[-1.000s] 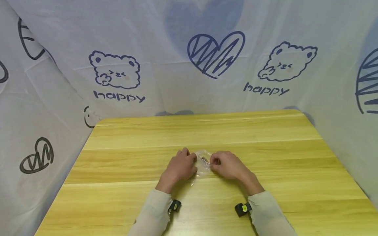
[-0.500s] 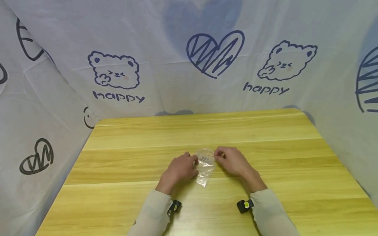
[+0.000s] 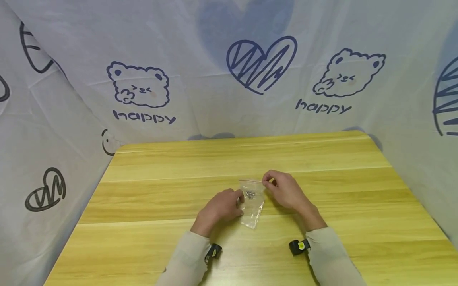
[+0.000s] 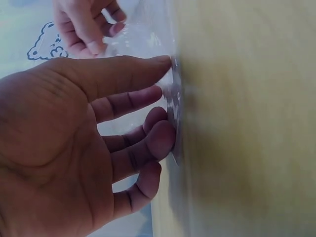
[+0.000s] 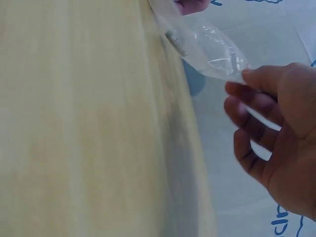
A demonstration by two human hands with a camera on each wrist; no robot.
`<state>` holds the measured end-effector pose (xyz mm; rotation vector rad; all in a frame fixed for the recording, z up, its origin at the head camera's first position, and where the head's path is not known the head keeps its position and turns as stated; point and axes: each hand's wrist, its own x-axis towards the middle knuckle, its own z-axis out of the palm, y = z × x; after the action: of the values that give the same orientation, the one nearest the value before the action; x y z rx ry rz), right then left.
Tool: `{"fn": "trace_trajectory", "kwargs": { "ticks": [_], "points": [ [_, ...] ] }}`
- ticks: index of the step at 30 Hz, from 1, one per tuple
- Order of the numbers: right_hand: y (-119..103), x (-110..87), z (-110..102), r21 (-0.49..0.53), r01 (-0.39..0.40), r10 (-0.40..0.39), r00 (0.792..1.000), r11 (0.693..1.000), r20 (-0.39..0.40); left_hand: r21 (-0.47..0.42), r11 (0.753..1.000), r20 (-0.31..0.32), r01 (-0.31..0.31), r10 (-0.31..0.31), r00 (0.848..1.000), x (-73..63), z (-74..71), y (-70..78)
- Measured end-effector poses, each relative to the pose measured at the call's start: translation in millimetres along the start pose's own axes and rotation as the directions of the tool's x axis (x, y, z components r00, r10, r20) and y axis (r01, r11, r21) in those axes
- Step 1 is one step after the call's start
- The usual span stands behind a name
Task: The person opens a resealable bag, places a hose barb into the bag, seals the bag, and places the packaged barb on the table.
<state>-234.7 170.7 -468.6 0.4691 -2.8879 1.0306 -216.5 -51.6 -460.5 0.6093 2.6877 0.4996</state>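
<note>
A clear zip-lock bag (image 3: 253, 210) lies near the middle of the wooden table, a thin red line across its far end. Several small metallic pieces (image 3: 250, 194) show in its upper half, too small to name. My right hand (image 3: 288, 192) pinches the far right corner between thumb and index finger; in the right wrist view, that end of the bag (image 5: 217, 52) is lifted off the table. At the bag's left edge is my left hand (image 3: 222, 206), its loosely bent fingers and thumb spread apart. In the left wrist view, their tips touch the bag (image 4: 174, 106) against the table.
The wooden table (image 3: 161, 163) extends around both hands. White cloth (image 3: 200, 99) with drawn bears and hearts hangs behind it and at both sides. Dark wrist cameras (image 3: 297, 247) sit by both sleeve cuffs.
My right hand has moved away and slightly right, drawing the bag's far corner along. The crumpled bag now lies straighter, its red line visible. My left hand has shifted slightly right.
</note>
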Motion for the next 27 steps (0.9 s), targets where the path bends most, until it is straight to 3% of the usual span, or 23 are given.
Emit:
{"fn": "trace_trajectory", "kwargs": {
  "ticks": [8,18,23,27],
  "points": [
    [-7,-2.1,-13,0.013,0.125,-0.122,0.985,0.992,-0.124,-0.11,0.993,-0.071,-0.032,0.024,0.997,1.9,-5.2,-1.5],
    [-11,-3.1,-21,0.049,0.19,-0.178,0.966,0.981,-0.186,-0.222,0.974,-0.148,0.053,-0.087,0.985,3.2,-10.2,-2.8],
    [-14,-3.1,-24,0.092,0.222,-0.196,0.952,0.971,-0.236,-0.312,0.95,-0.205,-0.016,-0.051,0.977,5.5,-10.2,-2.7],
    [-19,-2.8,-28,0.096,0.267,-0.227,0.925,0.959,-0.304,-0.319,0.943,-0.272,-0.098,0.008,0.962,6.2,-11.2,-1.5]
  ]
}}
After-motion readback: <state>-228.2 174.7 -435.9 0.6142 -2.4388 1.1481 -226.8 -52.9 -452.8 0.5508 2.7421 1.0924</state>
